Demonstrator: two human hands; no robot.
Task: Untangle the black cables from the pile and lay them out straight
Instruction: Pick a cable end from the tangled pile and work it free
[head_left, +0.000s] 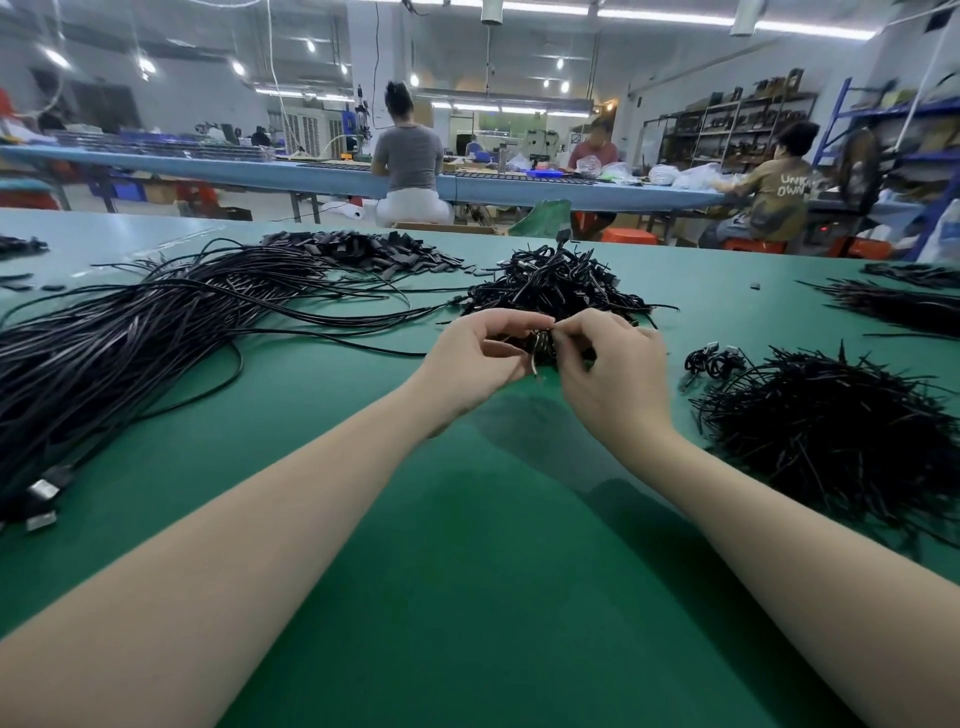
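A small coiled black cable bundle (541, 347) is held between both hands above the green table (457, 545). My left hand (475, 358) grips its left side with curled fingers, and my right hand (613, 364) pinches its top with thumb and forefinger. Just behind them lies the tangled pile of coiled black cables (556, 283). A long spread of straightened black cables (130, 332) runs across the left of the table, with metal plugs (44, 499) at the near end.
A heap of thin black ties (841, 431) lies at the right, with two small coiled cables (714, 361) beside it. More black strands (898, 304) and flat black pieces (374, 252) lie farther back. People sit at a blue bench beyond the table.
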